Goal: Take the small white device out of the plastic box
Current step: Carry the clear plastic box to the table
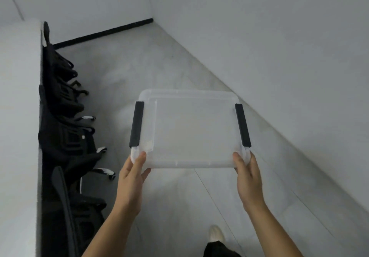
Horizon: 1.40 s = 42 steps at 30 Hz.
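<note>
A translucent plastic box [191,129] with its lid on is held in the air in front of me, above the floor. Black latches sit on its left side [137,124] and right side [242,125]. My left hand [131,179] grips the near left corner, thumb on the lid. My right hand [248,179] grips the near right corner the same way. A faint pale shape shows through the lid near the left corner; no white device can be made out clearly.
A row of black office chairs [65,129] stands along a white table [18,117] on the left. A white wall [289,47] runs along the right. Grey floor [139,67] stretches ahead. My shoe [216,235] shows below.
</note>
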{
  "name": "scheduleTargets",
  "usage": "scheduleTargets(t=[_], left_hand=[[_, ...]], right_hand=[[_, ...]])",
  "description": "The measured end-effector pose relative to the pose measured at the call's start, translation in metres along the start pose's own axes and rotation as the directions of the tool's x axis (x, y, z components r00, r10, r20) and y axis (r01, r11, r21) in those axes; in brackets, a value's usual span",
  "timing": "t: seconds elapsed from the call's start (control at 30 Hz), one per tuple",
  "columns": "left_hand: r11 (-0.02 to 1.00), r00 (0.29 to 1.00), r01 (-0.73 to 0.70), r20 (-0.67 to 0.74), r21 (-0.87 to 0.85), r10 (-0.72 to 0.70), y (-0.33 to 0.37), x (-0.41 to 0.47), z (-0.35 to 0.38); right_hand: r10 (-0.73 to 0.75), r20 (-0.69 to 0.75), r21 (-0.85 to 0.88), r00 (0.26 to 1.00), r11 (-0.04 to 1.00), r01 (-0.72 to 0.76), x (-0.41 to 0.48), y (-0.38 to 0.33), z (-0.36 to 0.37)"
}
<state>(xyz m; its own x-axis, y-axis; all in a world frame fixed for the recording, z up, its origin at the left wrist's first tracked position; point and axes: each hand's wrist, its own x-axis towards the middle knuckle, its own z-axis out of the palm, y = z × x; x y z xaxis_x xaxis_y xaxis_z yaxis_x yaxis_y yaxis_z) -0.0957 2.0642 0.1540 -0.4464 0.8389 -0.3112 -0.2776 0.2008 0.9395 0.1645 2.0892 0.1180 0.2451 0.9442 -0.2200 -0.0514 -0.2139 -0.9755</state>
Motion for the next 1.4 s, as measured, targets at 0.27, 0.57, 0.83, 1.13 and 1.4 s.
scheduleTargets(t=[0.27,0.57,0.83,1.13,1.4], left_hand=[[0.990,0.959,-0.086,-0.277,-0.112,0.052,0.069,0.207,-0.012],[0.978,0.946,-0.127,-0.316,-0.164,0.070,0.167,0.494,-0.018],[0.991,0.972,-0.101,-0.223,-0.082,0.080,0.250,0.754,0.022],[0.985,0.937,-0.152,-0.327,-0.077,0.119,0.363,1.021,0.046],[0.965,0.869,-0.214,-0.482,-0.152,0.117,0.422,1.240,0.001]], right_hand=[[-0.064,0.332,-0.148,0.941,0.982,0.119,0.215,-0.070,0.204],[-0.100,0.378,-0.124,0.920,0.980,0.157,0.427,-0.130,0.437],[-0.111,0.275,-0.050,0.955,0.990,0.130,0.622,-0.159,0.585],[-0.058,0.384,-0.041,0.922,0.996,0.080,0.861,-0.226,0.805],[-0.085,0.527,-0.060,0.846,0.989,0.137,1.011,-0.262,1.024]])
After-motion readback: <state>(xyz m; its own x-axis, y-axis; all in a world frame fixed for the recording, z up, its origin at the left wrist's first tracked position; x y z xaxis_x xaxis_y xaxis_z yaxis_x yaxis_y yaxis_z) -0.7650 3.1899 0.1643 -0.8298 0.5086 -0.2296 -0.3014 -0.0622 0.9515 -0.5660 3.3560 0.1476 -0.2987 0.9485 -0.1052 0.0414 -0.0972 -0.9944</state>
